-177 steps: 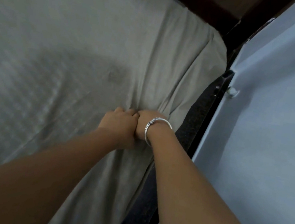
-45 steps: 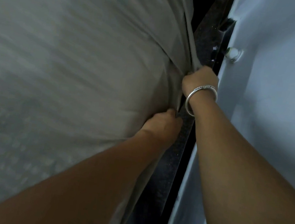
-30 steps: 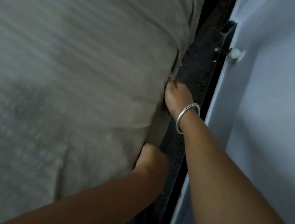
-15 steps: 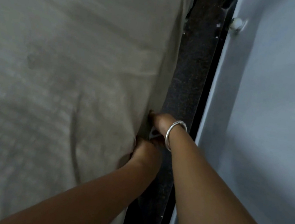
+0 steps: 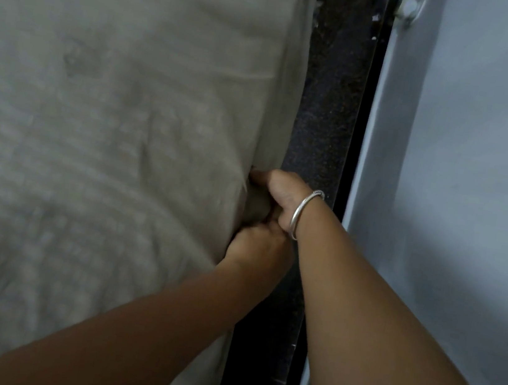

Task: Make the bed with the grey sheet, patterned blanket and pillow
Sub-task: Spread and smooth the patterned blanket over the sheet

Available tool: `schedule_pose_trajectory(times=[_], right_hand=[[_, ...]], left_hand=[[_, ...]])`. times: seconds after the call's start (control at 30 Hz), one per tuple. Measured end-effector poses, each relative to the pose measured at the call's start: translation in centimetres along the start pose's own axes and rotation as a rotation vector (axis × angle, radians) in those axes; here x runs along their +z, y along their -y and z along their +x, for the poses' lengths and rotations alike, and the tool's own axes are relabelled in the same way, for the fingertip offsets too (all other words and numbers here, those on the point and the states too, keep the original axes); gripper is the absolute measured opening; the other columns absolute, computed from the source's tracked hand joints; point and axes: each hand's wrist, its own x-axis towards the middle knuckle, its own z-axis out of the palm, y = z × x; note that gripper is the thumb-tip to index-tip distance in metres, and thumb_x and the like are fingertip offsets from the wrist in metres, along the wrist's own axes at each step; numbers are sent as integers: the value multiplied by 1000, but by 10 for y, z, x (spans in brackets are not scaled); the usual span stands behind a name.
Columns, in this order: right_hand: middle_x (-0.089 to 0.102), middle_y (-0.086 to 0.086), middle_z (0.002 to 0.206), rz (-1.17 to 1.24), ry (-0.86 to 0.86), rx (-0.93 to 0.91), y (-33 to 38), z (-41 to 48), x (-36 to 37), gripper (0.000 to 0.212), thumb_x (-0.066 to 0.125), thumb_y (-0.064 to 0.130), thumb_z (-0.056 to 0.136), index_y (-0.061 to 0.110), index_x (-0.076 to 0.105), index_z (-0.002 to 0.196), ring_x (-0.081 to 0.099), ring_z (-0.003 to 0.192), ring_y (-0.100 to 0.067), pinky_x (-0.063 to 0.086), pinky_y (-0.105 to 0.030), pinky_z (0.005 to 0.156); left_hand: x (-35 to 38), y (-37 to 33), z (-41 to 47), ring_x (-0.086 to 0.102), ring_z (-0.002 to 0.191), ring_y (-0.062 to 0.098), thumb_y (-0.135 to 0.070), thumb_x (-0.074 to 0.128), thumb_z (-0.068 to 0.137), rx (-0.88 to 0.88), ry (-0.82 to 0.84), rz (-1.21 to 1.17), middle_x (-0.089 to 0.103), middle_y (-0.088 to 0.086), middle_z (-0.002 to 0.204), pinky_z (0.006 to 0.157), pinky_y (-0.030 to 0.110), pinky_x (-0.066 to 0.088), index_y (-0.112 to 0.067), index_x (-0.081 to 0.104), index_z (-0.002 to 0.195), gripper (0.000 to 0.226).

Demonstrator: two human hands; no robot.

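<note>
1. The right hand [image 5: 278, 195] curls round a bunched fold of the sheet [image 5: 111, 107] at the bed's right edge.
2. The left hand [image 5: 257, 251] touches it on the side nearer the person. Its fingers are hidden against the sheet's edge, so its grip cannot be told.
3. A bangle [image 5: 300, 212] rings the right wrist.
4. The sheet lies spread over the bed, creased near the hands.
5. A dark frame [image 5: 330, 105] runs between that edge and the wall [image 5: 463, 156].
</note>
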Motion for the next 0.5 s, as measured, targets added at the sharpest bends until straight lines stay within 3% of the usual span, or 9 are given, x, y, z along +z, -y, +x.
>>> schedule_pose_trajectory(times=[0.07, 0.13, 0.2, 0.3, 0.4, 0.43, 0.5], right_hand=[[67, -16, 104, -68, -2, -13, 0, -2, -2, 35, 66, 11, 82, -1, 61, 114, 65, 90, -31, 56, -40, 76], [66, -18, 108, -137, -65, -42, -2, -1, -7, 38, 66, 14, 80, -2, 62, 114, 64, 97, -33, 52, -46, 88], [67, -19, 105, -93, -107, -62, -8, -3, -16, 38, 68, 20, 81, -3, 63, 110, 64, 97, -32, 51, -47, 90], [67, -13, 90, 63, -151, -103, -24, -10, -33, 34, 72, 24, 80, 0, 66, 102, 64, 84, -27, 53, -40, 85], [59, -6, 71, 106, -354, -191, -45, -14, -49, 17, 74, 25, 78, 12, 63, 79, 56, 62, -21, 50, -33, 62], [54, -3, 67, 85, -408, -203, -52, -17, -50, 23, 75, 33, 75, 19, 56, 71, 51, 56, -18, 46, -30, 55], [53, -4, 70, 23, -441, -192, -67, -19, -47, 37, 72, 52, 66, 23, 49, 72, 50, 58, -21, 45, -30, 56]], left_hand=[[4, 1, -5, 57, 43, 17, -21, 47, 72, 37, -124, -46, 62, 4, 61, 37, 16, 36, -13, 70, 61, 27], [18, -6, -9, 47, 33, 17, -13, 33, 66, 75, -269, -78, 55, 3, 51, 33, 13, 29, -13, 64, 51, 34], [17, -12, -17, 47, 33, 19, -11, 29, 65, 91, -362, -52, 55, 5, 53, 32, 14, 31, -14, 64, 53, 37], [23, -18, -24, 49, 35, 20, -12, 28, 67, 117, -335, -98, 56, 6, 58, 32, 17, 33, -16, 64, 58, 37], [19, -20, -37, 56, 40, 21, -18, 57, 64, 58, -256, -145, 58, 6, 66, 34, 19, 33, -16, 60, 72, 9], [18, -21, -41, 63, 52, 24, -17, 64, 66, 5, -178, -153, 61, 7, 78, 38, 20, 33, -15, 59, 85, 20], [21, -22, -51, 66, 88, 28, -17, 54, 88, -78, 3, -101, 60, 9, 107, 46, 23, 26, -11, 50, 112, 25]])
